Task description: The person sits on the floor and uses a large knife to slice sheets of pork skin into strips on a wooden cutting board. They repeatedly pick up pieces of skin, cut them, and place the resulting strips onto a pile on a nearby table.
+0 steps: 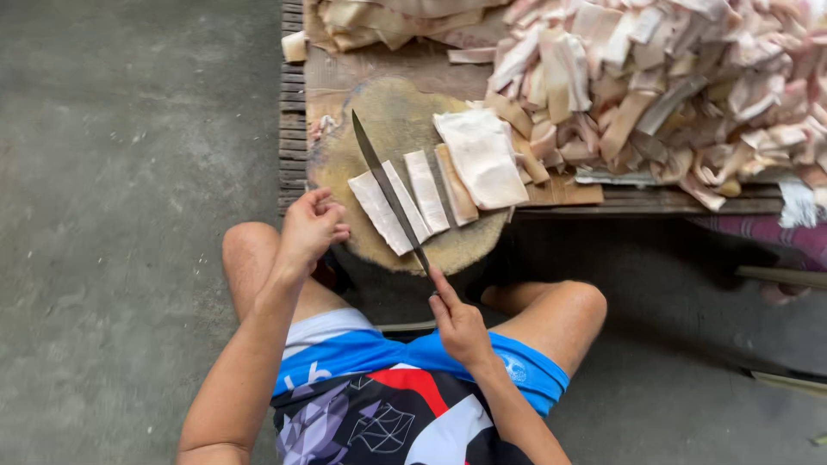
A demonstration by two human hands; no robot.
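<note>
My right hand (459,323) grips the handle of a long dark knife (386,185), index finger stretched along it. The blade lies diagonally across a pale strip of pork skin (383,211) on a round wooden chopping block (401,129). Two more cut strips (427,191) lie beside it, and a wider white slab (482,158) rests to their right. My left hand (308,228) hovers at the block's near left edge with fingers loosely curled, holding nothing, just short of the strip.
A big heap of cut pale strips (672,77) covers a low wooden slatted platform (293,129) behind and right of the block. Grey concrete floor (129,215) lies to the left. My bare knees flank the block.
</note>
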